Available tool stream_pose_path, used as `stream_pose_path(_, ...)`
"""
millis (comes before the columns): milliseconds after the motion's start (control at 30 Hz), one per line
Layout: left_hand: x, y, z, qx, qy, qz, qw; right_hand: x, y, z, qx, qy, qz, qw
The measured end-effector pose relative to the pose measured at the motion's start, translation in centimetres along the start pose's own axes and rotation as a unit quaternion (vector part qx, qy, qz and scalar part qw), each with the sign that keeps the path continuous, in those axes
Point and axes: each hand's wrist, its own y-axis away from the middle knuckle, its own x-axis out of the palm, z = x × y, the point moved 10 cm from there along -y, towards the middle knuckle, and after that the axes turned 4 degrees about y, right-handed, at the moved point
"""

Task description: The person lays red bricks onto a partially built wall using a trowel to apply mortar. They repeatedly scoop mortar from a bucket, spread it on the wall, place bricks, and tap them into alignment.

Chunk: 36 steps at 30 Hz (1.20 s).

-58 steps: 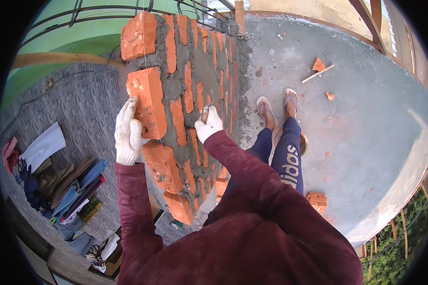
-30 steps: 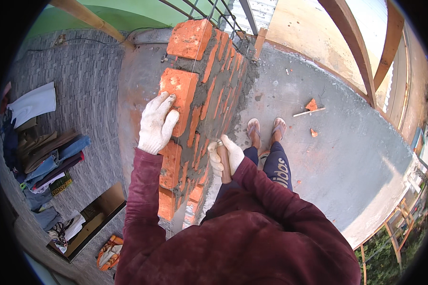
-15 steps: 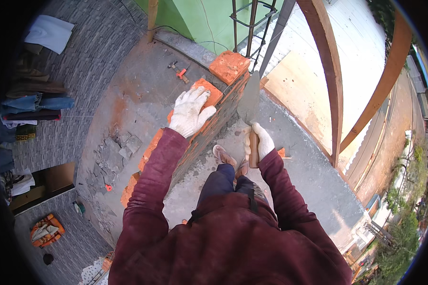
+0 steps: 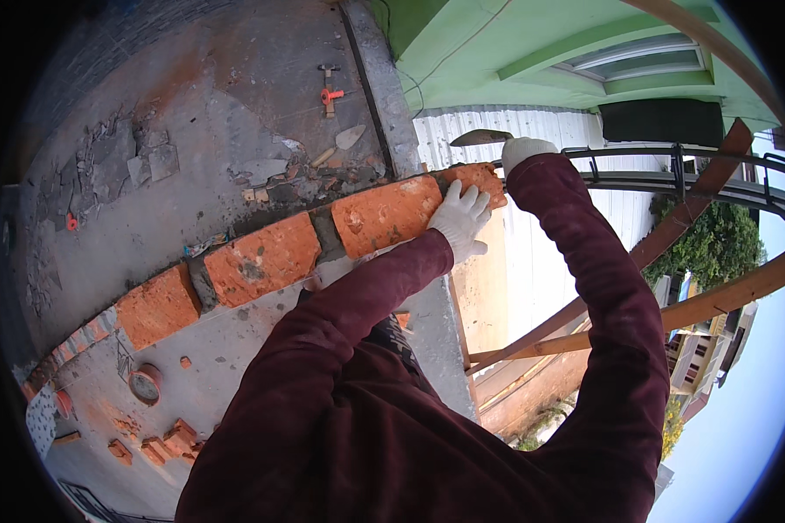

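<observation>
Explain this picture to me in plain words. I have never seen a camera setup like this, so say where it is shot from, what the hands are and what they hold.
There is no machine here. The picture comes from a wide fisheye camera worn on a person's head, looking down at their own arms, so straight edges bend near the rim. Both arms wear dark red sleeves and white work gloves. The left hand lies flat on the top row of orange bricks of a brick wall with grey mortar joints. The right hand is closed on the handle of a trowel, whose metal blade points left, just above the end brick. Beyond the wall lies a concrete floor with mortar debris, a second trowel and a small orange tool. On the near side, brick pieces lie on the ground.
</observation>
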Motion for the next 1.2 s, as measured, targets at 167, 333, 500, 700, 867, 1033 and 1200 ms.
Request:
stream_pose_path(167,1.4,0.2,1.5,-0.054,0.019,0.058,0.997,2.5,-2.4,6.5,-0.136,0.090,0.064,0.985)
stream_pose_path(333,4.1,-0.6,1.5,-0.067,0.049,0.138,0.987,1.8,0.3,9.5,-0.130,0.046,0.053,0.989)
stream_pose_path(500,3.4,-1.4,0.9,-0.086,0.058,0.026,0.994,1.1,4.7,10.0,-0.188,0.049,0.015,0.981)
stream_pose_path(700,1.1,-0.5,2.3,-0.036,0.053,0.094,0.994,0.2,-2.7,7.6,-0.153,0.019,0.083,0.985)
stream_pose_path(867,1.7,0.3,3.3,-0.100,0.192,0.039,0.976,2.5,-3.3,11.6,-0.189,0.054,0.135,0.971)
stream_pose_path(1033,3.4,1.7,1.4,-0.111,0.221,0.035,0.968,0.8,3.9,17.8,-0.354,0.202,0.009,0.913)
stream_pose_path(1200,3.4,4.9,-4.1,-0.036,0.276,0.078,0.957,-3.7,8.0,21.1,-0.407,0.031,0.086,0.909)
